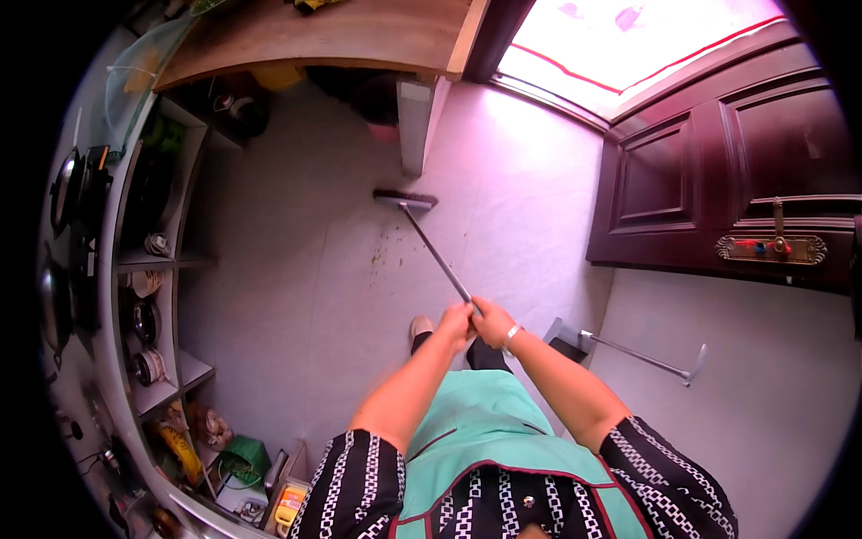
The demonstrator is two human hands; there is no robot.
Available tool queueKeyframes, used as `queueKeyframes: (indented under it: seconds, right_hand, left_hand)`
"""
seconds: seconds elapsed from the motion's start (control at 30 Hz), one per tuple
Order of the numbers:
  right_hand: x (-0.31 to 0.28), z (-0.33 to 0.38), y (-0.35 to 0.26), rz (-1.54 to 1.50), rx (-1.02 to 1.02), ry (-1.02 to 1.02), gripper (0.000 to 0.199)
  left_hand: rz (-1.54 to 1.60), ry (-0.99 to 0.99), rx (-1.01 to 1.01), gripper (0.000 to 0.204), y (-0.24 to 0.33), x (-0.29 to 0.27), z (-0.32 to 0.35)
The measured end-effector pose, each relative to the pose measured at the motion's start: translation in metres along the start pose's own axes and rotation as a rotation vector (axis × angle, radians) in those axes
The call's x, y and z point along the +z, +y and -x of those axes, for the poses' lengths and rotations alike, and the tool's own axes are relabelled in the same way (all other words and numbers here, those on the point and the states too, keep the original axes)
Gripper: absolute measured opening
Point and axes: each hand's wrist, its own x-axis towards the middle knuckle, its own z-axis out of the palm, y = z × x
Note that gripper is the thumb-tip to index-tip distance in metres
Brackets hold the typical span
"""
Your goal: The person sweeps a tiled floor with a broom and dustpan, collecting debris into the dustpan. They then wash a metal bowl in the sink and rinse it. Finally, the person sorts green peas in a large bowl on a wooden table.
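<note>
Both of my hands are wrapped round the grey handle of a broom (435, 250). My left hand (455, 324) and my right hand (491, 321) sit close together near its upper end, closed on it. The broom reaches away from me, and its dark bristled head (406, 198) rests on the floor near the end of a white counter panel. Small greenish crumbs (387, 256) lie scattered on the pale floor just on my side of the broom head. To the right of my legs stands a long-handled dustpan (567, 341), apart from both hands.
A wooden countertop (323, 40) on a white panel (417, 130) stands ahead. Along the left run open shelves (119, 296) holding pots and dishes, with a green basket (244, 461) low down. A dark red door (718, 171) stands open at the right beside a bright doorway.
</note>
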Motion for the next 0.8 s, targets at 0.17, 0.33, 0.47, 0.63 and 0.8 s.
queueKeyframes:
  seconds: [0.17,0.33,0.47,0.63,0.8]
  right_hand:
    - [0.004,0.014,0.019,0.174,-0.184,0.152,0.05]
    - [0.016,-0.013,-0.033,0.181,0.044,0.002,0.049]
    - [0.04,0.009,0.022,0.385,-0.051,-0.029,0.046]
    - [0.015,0.051,0.08,0.152,-0.168,-0.023,0.049]
    - [-0.031,0.106,0.091,-0.126,0.015,0.082,0.052]
  left_hand:
    - [0.013,-0.043,0.064,0.017,0.001,0.017,0.033]
    - [0.017,0.055,0.033,0.02,0.017,-0.018,-0.019]
    - [0.088,0.056,-0.095,0.019,-0.037,-0.027,-0.001]
    - [0.067,-0.07,-0.104,0.019,-0.067,0.018,0.047]
    - [-0.121,-0.177,-0.005,0.02,-0.092,0.075,0.032]
